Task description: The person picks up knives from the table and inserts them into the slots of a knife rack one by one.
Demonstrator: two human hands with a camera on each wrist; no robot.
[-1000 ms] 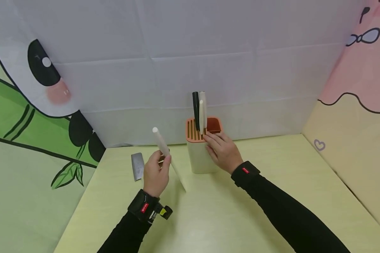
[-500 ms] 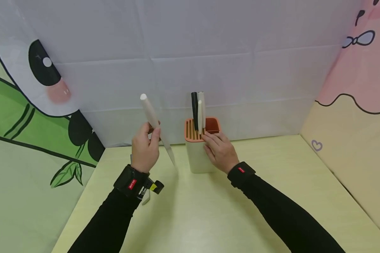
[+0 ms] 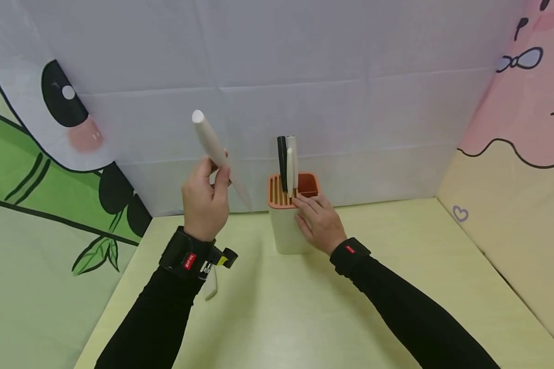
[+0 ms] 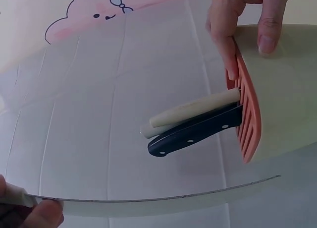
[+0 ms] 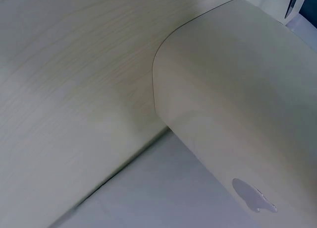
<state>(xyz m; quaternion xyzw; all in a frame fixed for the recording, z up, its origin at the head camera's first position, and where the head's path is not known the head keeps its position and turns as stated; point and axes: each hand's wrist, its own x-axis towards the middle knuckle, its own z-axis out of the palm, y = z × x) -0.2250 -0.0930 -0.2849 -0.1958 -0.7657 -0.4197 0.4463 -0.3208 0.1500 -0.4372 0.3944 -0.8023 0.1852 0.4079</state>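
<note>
My left hand (image 3: 206, 200) grips a knife (image 3: 210, 141) near where its white handle meets the blade, handle end up and blade slanting down to the right. In the left wrist view the blade (image 4: 148, 206) runs lengthwise, apart from the cream knife holder (image 4: 292, 84). With fingers over the rim and thumb against the outer wall, my right hand (image 3: 320, 224) holds the holder (image 3: 286, 233). A black-handled knife (image 3: 282, 161) and two white-handled ones (image 3: 290, 171) stand in its orange slotted top. In the right wrist view only the holder's side (image 5: 223, 84) shows, without the hand.
A white handle (image 3: 211, 285) lies on the table (image 3: 295, 323) by my left wrist, the rest of it covered by the arm. Behind the holder rises a pale cloth wall (image 3: 374, 123). The holder's open orange compartment (image 3: 309, 183) is at its back right.
My left hand has lifted the knife up and to the left, away from the table. The right hand stays on the holder. The grey blade on the table is now hidden behind the left arm.
</note>
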